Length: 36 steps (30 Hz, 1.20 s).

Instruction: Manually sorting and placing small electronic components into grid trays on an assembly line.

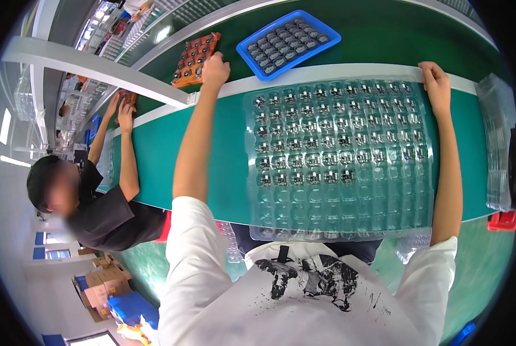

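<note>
Reaching both arms across the green tabletop (154,155).
Left hand (215,66) touches the orange component tray (191,57), grip loose; right hand (437,83) pinches the clear blister tray (339,213)'s far corner, steadying it.

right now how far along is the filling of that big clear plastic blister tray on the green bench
Done: the far rows of the clear plastic blister tray hold small dark parts, roughly the upper two thirds. In hand: the left hand rests beside the orange tray of parts, while the right hand grips the clear tray's far corner. Left: the near rows of pockets sit empty.
</note>
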Motion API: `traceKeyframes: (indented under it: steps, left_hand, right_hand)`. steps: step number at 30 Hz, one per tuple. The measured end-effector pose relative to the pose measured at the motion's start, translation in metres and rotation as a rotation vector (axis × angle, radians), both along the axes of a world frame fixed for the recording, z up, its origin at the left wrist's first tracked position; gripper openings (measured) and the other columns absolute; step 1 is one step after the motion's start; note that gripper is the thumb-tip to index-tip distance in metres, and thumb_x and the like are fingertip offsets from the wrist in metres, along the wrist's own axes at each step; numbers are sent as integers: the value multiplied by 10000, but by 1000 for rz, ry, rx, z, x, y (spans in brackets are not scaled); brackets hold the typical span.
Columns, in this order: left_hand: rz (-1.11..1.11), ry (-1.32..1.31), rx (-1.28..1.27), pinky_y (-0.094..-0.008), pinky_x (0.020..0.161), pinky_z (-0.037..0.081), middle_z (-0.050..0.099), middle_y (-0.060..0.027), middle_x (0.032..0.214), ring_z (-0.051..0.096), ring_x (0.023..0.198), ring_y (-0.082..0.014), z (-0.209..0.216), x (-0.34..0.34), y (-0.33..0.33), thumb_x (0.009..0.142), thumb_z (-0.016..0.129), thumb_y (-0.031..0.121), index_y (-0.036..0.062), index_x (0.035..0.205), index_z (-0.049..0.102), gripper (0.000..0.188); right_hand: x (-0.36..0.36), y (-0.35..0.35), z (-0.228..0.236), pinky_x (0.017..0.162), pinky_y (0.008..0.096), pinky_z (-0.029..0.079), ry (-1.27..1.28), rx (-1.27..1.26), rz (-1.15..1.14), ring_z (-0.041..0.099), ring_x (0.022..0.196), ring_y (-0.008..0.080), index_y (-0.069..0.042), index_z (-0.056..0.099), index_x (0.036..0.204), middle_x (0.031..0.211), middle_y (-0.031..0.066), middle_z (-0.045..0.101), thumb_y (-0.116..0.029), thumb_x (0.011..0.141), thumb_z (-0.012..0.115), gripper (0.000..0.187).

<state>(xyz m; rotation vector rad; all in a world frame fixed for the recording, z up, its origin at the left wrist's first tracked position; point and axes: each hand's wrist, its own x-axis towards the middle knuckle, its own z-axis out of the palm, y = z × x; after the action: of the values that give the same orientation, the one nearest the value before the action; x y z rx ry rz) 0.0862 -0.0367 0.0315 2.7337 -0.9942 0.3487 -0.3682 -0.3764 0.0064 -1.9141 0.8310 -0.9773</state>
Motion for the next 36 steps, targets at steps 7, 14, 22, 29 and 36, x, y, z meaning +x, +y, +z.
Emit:
traceKeyframes:
  steps: [7, 14, 22, 29, 36]
  left_hand:
    - [103, -100, -431, -496, 840, 530, 688, -240, 962, 668, 919, -434, -2, 28, 20, 838, 629, 119, 36, 1020, 628, 200]
    - [220, 114, -292, -433, 854, 541, 718, -169, 985, 692, 914, -366, 34, 103, 62, 758, 682, 147, 95, 876, 746, 144]
    - [444, 105, 42, -415, 928, 527, 699, -171, 1104, 664, 1054, -352, 29, 98, 56, 771, 753, 231, 86, 1013, 729, 284]
    - [428, 41, 210, -448, 940, 517, 659, -243, 1168, 633, 1102, -401, 37, 100, 60, 798, 725, 250, 15, 1097, 682, 382]
    - [380, 90, 308, -446, 955, 508, 641, -270, 1189, 620, 1122, -420, 30, 117, 62, 821, 649, 205, -13, 1130, 659, 378]
  right_hand:
    - [-3, -7, -5, 521, 205, 304, 14, 12, 9, 385, 571, 31, -13, 682, 1031, 669, -57, 462, -198, 995, 535, 240]
    - [0, -6, -3, 526, 206, 299, 39, 4, 4, 378, 580, 28, -21, 686, 1055, 670, -55, 449, -229, 1009, 530, 264]
    - [-4, -7, -5, 533, 201, 286, 24, 21, 4, 362, 588, 26, -28, 685, 1072, 682, -66, 441, -252, 1013, 532, 278]
    - [0, -9, -10, 544, 197, 289, 21, 27, 10, 357, 600, 25, -39, 686, 1098, 691, -68, 432, -263, 1014, 528, 287]
    - [-2, -9, -9, 560, 187, 297, 50, 31, -27, 362, 616, 25, -54, 689, 1126, 700, -72, 440, -267, 1004, 536, 289]
